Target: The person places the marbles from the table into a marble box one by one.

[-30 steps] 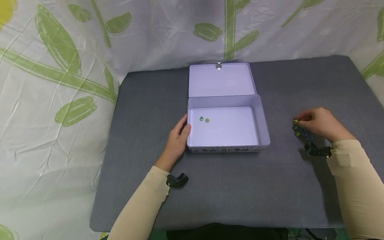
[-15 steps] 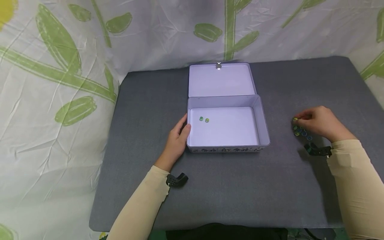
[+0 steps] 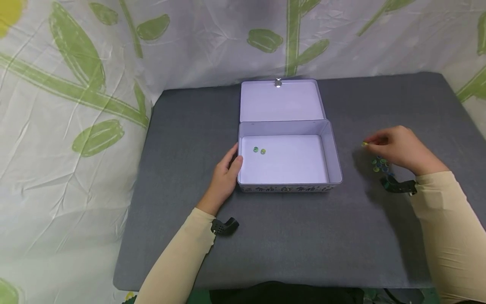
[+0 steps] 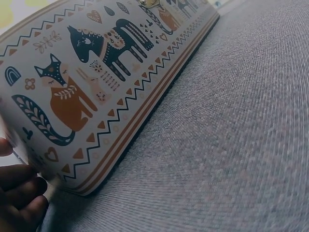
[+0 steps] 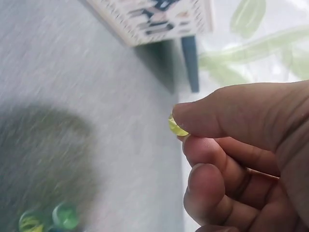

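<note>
A tin box [image 3: 284,160] stands with its lid [image 3: 281,101] tipped back, its white inside facing up. Two green marbles [image 3: 259,150] lie on its floor near the left wall. Against the box's left side rests my left hand [image 3: 222,179], thumb at the rim; its lower fingers [image 4: 21,191] show by the patterned wall in the left wrist view. Between thumb and forefinger, my right hand [image 3: 402,150] pinches a yellow marble [image 5: 176,126] above the table, right of the box. Below that hand sit several green and blue marbles [image 3: 379,164], partly hidden by it.
The grey table [image 3: 303,236] runs in front of and beside the box. Behind it hangs a white sheet [image 3: 212,50] with green leaf prints. A metal clasp [image 3: 278,82] sits at the lid's far edge.
My right hand has lifted the yellow marble off the group and shifted it slightly left and away from me. My left hand stays at the box.
</note>
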A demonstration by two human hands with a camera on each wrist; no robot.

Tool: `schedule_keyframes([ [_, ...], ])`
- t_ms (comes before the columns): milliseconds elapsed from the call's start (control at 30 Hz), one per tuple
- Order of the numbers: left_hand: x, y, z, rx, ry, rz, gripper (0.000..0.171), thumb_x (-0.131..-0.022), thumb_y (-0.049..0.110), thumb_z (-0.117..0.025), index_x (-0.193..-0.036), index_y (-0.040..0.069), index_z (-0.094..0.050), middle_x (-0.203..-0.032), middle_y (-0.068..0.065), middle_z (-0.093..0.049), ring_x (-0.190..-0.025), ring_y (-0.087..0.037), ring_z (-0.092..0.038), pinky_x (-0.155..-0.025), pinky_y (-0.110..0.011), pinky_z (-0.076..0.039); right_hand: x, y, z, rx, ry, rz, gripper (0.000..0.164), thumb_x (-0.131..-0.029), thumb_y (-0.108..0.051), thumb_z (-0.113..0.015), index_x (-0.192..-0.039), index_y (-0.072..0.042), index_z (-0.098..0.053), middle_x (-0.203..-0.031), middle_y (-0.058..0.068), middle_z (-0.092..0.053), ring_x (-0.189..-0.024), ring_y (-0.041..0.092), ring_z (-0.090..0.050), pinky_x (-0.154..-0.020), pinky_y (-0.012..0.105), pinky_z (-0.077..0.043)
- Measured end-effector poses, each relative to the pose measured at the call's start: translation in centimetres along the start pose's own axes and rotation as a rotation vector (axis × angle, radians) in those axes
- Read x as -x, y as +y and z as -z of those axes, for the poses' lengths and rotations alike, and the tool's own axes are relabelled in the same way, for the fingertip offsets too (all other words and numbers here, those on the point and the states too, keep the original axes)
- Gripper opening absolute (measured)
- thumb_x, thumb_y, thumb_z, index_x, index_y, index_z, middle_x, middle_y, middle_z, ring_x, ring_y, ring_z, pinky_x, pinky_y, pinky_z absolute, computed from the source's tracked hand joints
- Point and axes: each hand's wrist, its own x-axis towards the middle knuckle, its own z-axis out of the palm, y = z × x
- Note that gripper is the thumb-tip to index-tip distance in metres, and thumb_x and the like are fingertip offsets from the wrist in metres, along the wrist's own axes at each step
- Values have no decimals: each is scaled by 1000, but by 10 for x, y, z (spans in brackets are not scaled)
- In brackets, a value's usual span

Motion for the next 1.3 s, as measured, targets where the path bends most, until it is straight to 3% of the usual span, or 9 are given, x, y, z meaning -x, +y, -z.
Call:
schedule_keyframes([
  [300, 0, -2, 0, -5, -3, 5, 57, -112, 33, -48, -162, 7, -40, -166, -10, -41, -155, -23, -34, -126, -48, -28, 0, -28, 4, 13, 33, 29, 37, -103, -28, -69, -125, 2, -74, -107, 21, -75, -63, 19, -58, -55, 32, -47],
  [633, 1, -4, 1, -8, -1, -3, 59, -112, 36, -47, -163, 8, -39, -166, -11, -41, -156, -25, -33, -126, -49, -27, -7, -50, 5, 20, 79, 87, 32, -100, -29, -73, -119, -4, -78, -106, 13, -76, -80, 13, -62, -65, 28, -48],
  [1100, 1, -1, 1, -12, -3, 3, 58, -112, 35, -47, -163, 8, -39, -167, -10, -40, -156, -24, -33, -126, -49, -27, -25, -93, 7, -2, 90, 167, 26, -100, -22, -72, -117, -5, -79, -103, 11, -75, -86, 20, -62, -68, 23, -46],
  [1300, 0, -1, 1, -14, -7, 9, 58, -112, 34, -47, -163, 10, -39, -167, -8, -40, -156, -23, -32, -127, -49, -26, -33, -109, 5, -13, 84, 181, 24, -98, -19, -73, -116, -4, -79, -97, 9, -74, -82, 18, -60, -68, 22, -45],
])
